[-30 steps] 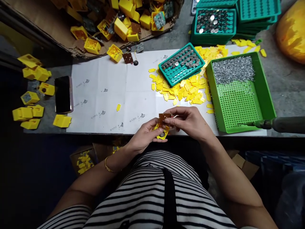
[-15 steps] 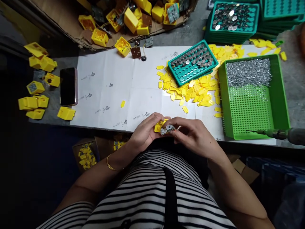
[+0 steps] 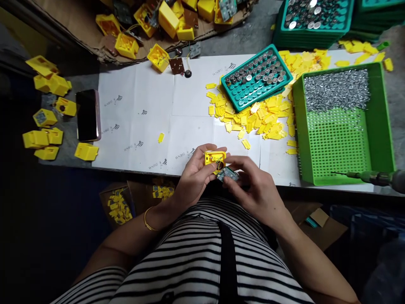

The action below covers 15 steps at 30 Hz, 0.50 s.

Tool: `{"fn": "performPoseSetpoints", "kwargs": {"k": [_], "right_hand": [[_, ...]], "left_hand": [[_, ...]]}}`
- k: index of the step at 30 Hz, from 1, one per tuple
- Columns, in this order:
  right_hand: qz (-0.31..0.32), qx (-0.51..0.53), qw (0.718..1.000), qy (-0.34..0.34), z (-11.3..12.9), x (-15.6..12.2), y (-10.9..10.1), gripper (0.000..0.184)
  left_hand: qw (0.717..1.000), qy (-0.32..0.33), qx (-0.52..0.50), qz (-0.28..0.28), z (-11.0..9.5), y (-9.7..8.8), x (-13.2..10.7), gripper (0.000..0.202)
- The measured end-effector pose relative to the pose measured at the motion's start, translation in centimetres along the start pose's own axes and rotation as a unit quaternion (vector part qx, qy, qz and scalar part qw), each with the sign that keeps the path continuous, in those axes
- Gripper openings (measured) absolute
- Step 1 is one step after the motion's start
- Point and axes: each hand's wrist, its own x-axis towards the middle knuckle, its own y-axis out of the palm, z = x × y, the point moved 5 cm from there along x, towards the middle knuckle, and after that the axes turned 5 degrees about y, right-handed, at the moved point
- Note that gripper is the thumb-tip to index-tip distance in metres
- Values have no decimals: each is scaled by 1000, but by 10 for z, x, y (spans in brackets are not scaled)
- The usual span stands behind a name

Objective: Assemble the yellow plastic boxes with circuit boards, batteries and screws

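My left hand [image 3: 198, 171] is closed around a small yellow plastic housing [image 3: 210, 157], its open side facing up. Inside the housing sits a round dark part with thin wires, and my left thumb lies against it. Between the thumb and fingers of my right hand [image 3: 253, 183] is a small circuit board [image 3: 228, 173], tilted just below the housing's lower right corner. Wires seem to run between board and housing. Both hands are close together over the table's near edge.
A teal tray of button cells [image 3: 257, 78] rests on a heap of yellow covers [image 3: 253, 120]. To the right are a green basket of screws [image 3: 344, 126] and an electric screwdriver [image 3: 379, 177]. A phone [image 3: 88, 116] lies left, near yellow housings [image 3: 44, 137]. A cardboard box [image 3: 85, 40] stands behind.
The yellow housing has turned so its open inside shows more fully. My right hand has shifted the circuit board slightly right and down, and its angle has changed. The camera view has moved a little.
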Motion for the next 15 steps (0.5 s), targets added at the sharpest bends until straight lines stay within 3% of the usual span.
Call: {"fn": "performPoseSetpoints", "kwargs": {"k": [4, 7, 11, 15], "right_hand": [[-83, 41, 996, 12, -9, -5, 0, 26], [-111, -9, 994, 7, -9, -7, -4, 21], [-79, -101, 991, -49, 3, -11, -4, 15], [-25, -146, 986, -71, 8, -15, 5, 23]], "left_hand": [[1000, 4, -14, -5, 0, 1, -1, 36], [999, -7, -33, 9, 0, 2, -4, 35], [999, -25, -35, 3, 4, 2, -6, 27], [998, -46, -51, -10, 10, 1, -4, 27]]}}
